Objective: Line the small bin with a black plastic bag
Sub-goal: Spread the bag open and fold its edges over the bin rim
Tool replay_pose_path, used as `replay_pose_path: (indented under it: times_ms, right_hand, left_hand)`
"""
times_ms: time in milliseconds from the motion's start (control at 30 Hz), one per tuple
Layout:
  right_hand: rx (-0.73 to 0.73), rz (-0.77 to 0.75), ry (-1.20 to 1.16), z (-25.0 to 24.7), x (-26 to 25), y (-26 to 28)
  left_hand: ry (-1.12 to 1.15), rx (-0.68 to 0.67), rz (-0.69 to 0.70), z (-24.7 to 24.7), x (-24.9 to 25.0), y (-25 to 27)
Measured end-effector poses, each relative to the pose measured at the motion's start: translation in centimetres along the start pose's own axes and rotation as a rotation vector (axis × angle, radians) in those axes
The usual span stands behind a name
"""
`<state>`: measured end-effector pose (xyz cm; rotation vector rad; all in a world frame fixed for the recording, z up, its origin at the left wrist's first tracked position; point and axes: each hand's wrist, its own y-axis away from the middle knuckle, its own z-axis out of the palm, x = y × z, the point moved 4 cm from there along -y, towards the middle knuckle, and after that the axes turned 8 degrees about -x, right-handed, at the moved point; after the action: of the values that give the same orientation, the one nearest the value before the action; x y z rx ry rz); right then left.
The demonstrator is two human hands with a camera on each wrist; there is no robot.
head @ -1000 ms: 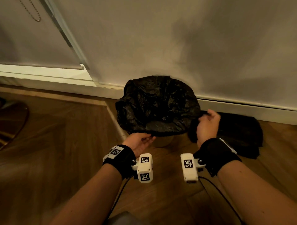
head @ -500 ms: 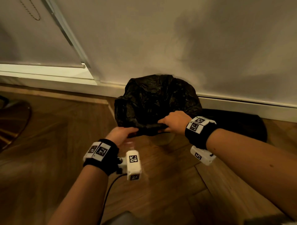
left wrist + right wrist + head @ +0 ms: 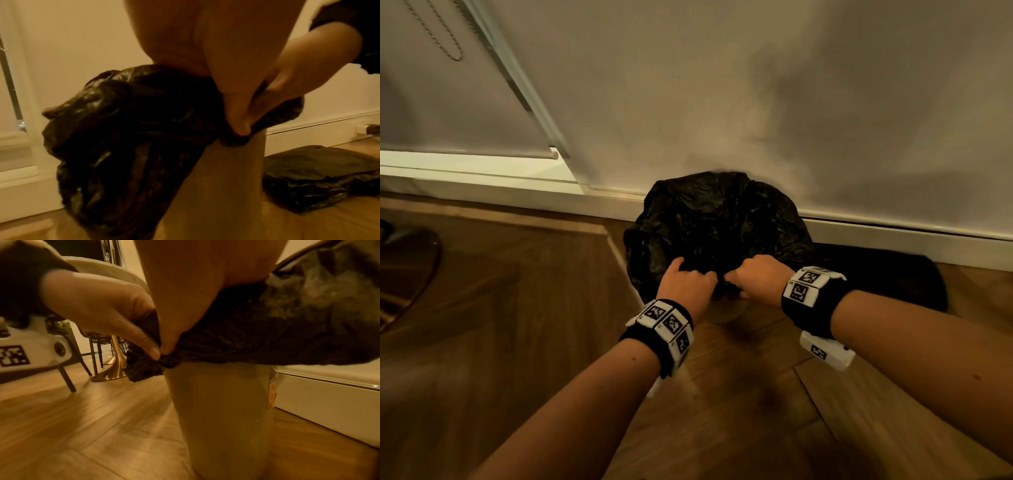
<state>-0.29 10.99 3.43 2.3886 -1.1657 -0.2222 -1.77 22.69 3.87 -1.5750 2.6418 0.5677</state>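
Observation:
The small beige bin (image 3: 226, 178) (image 3: 222, 410) stands on the floor against the wall. A crumpled black plastic bag (image 3: 715, 226) (image 3: 123, 121) (image 3: 277, 331) covers its mouth and hangs over the rim. At the near rim my left hand (image 3: 693, 275) (image 3: 152, 350) and right hand (image 3: 739, 277) (image 3: 273, 91) sit close together. Each pinches a gathered bunch of the bag's edge, thumbs almost touching. The slack hangs in a small knot-like wad just below the rim. The bin's inside is hidden by the bag.
More black plastic (image 3: 876, 274) (image 3: 318, 175) lies flat on the wood floor right of the bin, along the white skirting board (image 3: 911, 236). A gold table base (image 3: 111, 369) and chair legs (image 3: 65, 378) stand off to the left.
My right hand came from the bin's right side to the near rim. My left hand rose from under the rim to meet it. Both now pinch the bag's edge together.

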Motion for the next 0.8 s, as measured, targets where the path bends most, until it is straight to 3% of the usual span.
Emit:
replay_pose_path:
  times_ms: [233,300,367,433,500,567,633,700,733,800]
  right_hand:
    - [-0.062,-0.042,0.173,-0.6,3.2,1.2]
    - [0.003,-0.052,0.226,-0.8,3.7,1.0]
    - [0.185,-0.039,0.267,-1.2,4.1,0.6]
    - [0.472,0.002,0.119,-1.4,5.1,1.0]
    - [0.745,0.114,-0.205,-1.2,5.8,2.5]
    - [0.888,0.301,-0.648,0.0,5.7,3.9]
    - [0.829,0.487,-1.149,1.9,4.7,3.9]
    - [0.542,0.541,-1.537,3.7,3.0,2.4]
    - [0.428,0.527,-1.583,3.9,2.3,1.6]
    - [0.363,0.514,-1.453,3.5,2.0,0.5]
  left_hand:
    - [-0.004,-0.068,0.028,0.1,-1.1,0.9]
    - [0.037,-0.048,0.04,-0.2,0.5,1.3]
    - [0.097,-0.06,0.032,-0.2,2.2,1.4]
    - [0.158,-0.079,-0.008,-0.2,2.9,1.1]
    - [0.205,-0.066,-0.057,-0.2,2.9,0.6]
    - [0.236,-0.045,-0.081,-0.3,3.2,0.2]
    - [0.272,-0.059,-0.094,-0.4,3.5,0.0]
    - [0.351,-0.158,-0.066,-0.4,3.2,-0.2]
    - [0.436,-0.222,-0.039,-0.5,2.8,-0.1]
    - [0.736,-0.249,-0.018,-0.9,0.9,0.9]
